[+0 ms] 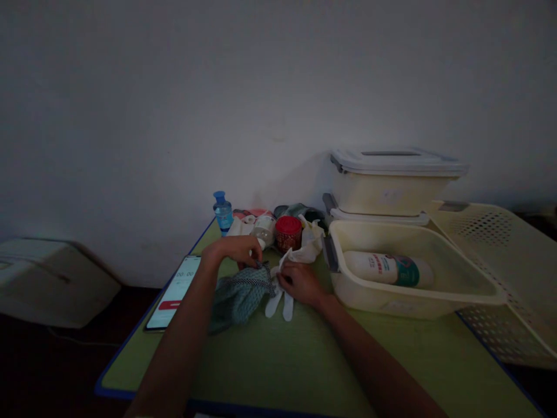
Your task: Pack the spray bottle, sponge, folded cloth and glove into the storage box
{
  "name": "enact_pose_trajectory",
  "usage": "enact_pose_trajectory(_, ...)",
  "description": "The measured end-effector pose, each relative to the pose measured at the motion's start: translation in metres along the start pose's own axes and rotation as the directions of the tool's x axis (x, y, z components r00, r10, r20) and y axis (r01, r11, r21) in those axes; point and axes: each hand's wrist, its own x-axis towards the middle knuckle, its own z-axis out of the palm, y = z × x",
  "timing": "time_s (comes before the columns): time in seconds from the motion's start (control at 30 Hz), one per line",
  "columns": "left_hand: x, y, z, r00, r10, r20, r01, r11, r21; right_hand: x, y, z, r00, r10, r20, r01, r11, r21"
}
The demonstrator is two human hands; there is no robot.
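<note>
My left hand [244, 251], fingers closed, pinches the checkered edge of a grey-green textured cloth [246, 296] that lies bunched on the table. Just to its right, my right hand [300, 281] is closed on a white glove [287, 307], whose finger-like ends hang out below on the tabletop. The cloth's trim meets the glove between the hands. Behind them stand a red-lidded jar [288, 232] and a clear bottle [263, 229] tipped over, beside a crumpled white bag [310, 241].
A phone [176, 290] lies at the left edge of the green table [270, 371]. Behind it stands a blue bottle [223, 213]. At right, a cream bin [418, 307] holds a white bottle [387, 269]. A lidded box [391, 188] and a perforated basket [513, 249] are beyond.
</note>
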Motion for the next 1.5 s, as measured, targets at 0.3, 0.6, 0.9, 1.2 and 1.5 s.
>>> enact_pose_trajectory(0.3,0.0,0.005,0.0,0.999,-0.023,-0.023,0.023,1.0,0.003,-0.003,-0.003,-0.001,0.983,-0.183,0.011,0.183,0.983,-0.003)
enact_pose_trajectory(0.6,-0.005,0.007,-0.002,0.999,0.021,0.043,-0.017,0.996,-0.087,-0.003,-0.004,-0.001,0.878,0.222,-0.423,-0.212,0.975,0.069)
enact_pose_trajectory(0.9,-0.011,0.011,-0.004,0.996,0.09,0.015,-0.087,0.988,-0.124,0.0,0.005,0.005,0.874,0.432,-0.222,-0.427,0.901,0.074)
enact_pose_trajectory(1.2,-0.006,0.017,-0.007,0.724,0.225,-0.652,-0.375,0.922,-0.099,-0.004,-0.007,0.004,0.987,0.151,-0.047,-0.14,0.974,0.18)
enact_pose_trajectory(1.5,0.02,0.005,0.0,0.538,0.379,-0.753,-0.318,0.919,0.234,-0.011,-0.022,0.0,0.962,-0.271,0.025,0.262,0.949,0.176)
